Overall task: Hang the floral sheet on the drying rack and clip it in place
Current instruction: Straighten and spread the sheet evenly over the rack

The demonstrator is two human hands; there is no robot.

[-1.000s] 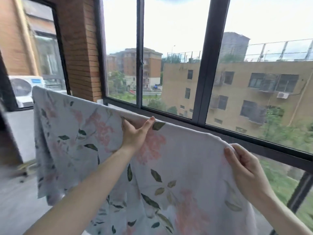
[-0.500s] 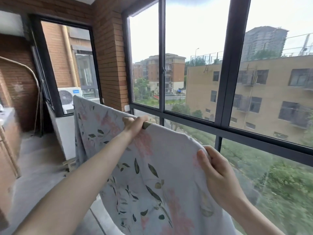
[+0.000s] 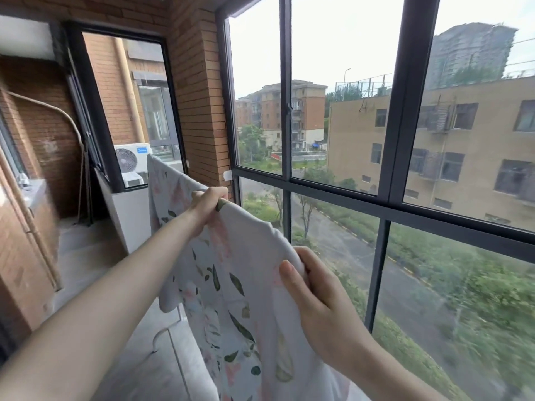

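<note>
Up on a brick-walled balcony, we have the floral sheet (image 3: 231,299) draped over a line that runs away from us toward the far end, the cloth hanging down on our side in pale folds printed with pink blooms and green leaves. We cannot see what carries it, since the fabric covers its top edge all along; only a thin white leg (image 3: 165,332) shows low down beneath the cloth, standing on the grey floor (image 3: 139,369).

Our left hand (image 3: 207,205) reaches forward, fingers curled over the top fold of the sheet and gripping it. Our right hand (image 3: 321,305) is nearer to us, thumb on the near face of the cloth and fingers wrapped behind the edge, pinching the fabric between them. Between the two hands the top edge sags a little.

Just beside the sheet on the right stands the dark-framed window (image 3: 405,111), with buildings, trees and a road beyond the glass. At the far end, past the sheet's last corner, a white air-conditioner unit (image 3: 130,160) sits outside a second window opening.
</note>
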